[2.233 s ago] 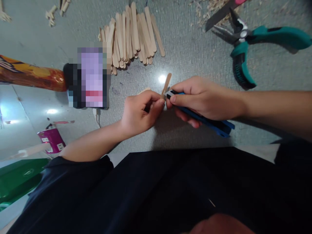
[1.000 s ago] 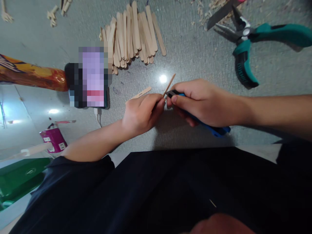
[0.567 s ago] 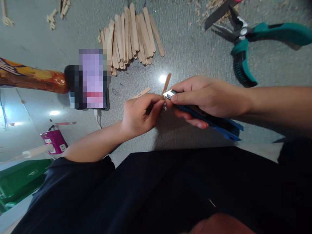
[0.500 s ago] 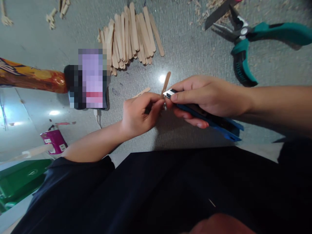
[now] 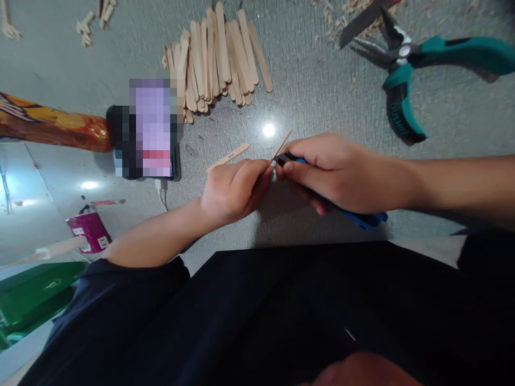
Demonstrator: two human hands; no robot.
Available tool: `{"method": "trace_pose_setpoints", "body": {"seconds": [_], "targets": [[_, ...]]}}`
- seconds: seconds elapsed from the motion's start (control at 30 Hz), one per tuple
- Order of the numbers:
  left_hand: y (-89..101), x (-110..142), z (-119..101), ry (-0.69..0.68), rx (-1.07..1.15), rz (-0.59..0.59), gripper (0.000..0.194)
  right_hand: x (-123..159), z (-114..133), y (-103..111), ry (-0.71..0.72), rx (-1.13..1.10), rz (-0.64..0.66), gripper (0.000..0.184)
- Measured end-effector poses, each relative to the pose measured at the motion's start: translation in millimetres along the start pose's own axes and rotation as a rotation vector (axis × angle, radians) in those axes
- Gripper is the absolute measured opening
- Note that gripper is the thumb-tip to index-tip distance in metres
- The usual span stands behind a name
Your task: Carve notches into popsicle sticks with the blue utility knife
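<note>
Held stick: we see the thin wooden stick (image 5: 284, 142) at the centre of the frame, turned nearly edge-on, its upper end free.
Left hand: at centre, our left hand (image 5: 235, 187) pinches the stick's lower end between thumb and forefinger.
Right hand: right of centre, our right hand (image 5: 333, 171) is wrapped around the blue knife (image 5: 285, 157), thumb pressed near its head.
Blade: its tip appears to meet the stick; how deep it goes, we cannot tell.
Slotted stick: just above our left hand lies a stick with a slot (image 5: 240, 150); we judge the cutting on that one done.
Progress: we take the held stick as partway worked, though its face is turned from view.
Pile: at upper centre, the heap of sticks (image 5: 220, 48) shows no slots that we can see, so it looks uncut.
Pliers: at upper right, the pliers (image 5: 404, 51) lie spread, untouched.
</note>
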State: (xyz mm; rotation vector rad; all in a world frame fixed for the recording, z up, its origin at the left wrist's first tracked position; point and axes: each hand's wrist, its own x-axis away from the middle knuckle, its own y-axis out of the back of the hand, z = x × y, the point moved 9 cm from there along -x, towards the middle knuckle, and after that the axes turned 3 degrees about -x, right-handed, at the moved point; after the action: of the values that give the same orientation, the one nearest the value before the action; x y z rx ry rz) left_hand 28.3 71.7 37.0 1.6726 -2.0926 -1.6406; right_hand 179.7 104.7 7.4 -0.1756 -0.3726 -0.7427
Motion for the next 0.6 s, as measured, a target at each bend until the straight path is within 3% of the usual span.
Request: {"method": "trace_pose_setpoints", "body": {"seconds": [0.13, 0.33, 0.47, 0.6], "targets": [[0.0, -0.8, 1.8, 0.059, 0.030, 0.013, 0.013, -1.2, -5.4, -10.6, -0.123, -0.290, 0.132, 0.041], [-1.9, 1.2, 9.9, 0.181, 0.041, 0.041, 0.030, 0.1, -9.8, -17.5, -0.210, -0.575, 0.201, 0.031], [-0.7, 0.7, 14.7, 0.250, 0.077, 0.036, 0.035, -1.0, -9.9, -16.6, -0.209, -0.575, 0.185, 0.033], [-3.6, -0.5, 22.7, 0.388, 0.267, 0.042, 0.035, -3.4, -9.5, -7.0, -0.161, -0.478, 0.068, 0.030]]}}
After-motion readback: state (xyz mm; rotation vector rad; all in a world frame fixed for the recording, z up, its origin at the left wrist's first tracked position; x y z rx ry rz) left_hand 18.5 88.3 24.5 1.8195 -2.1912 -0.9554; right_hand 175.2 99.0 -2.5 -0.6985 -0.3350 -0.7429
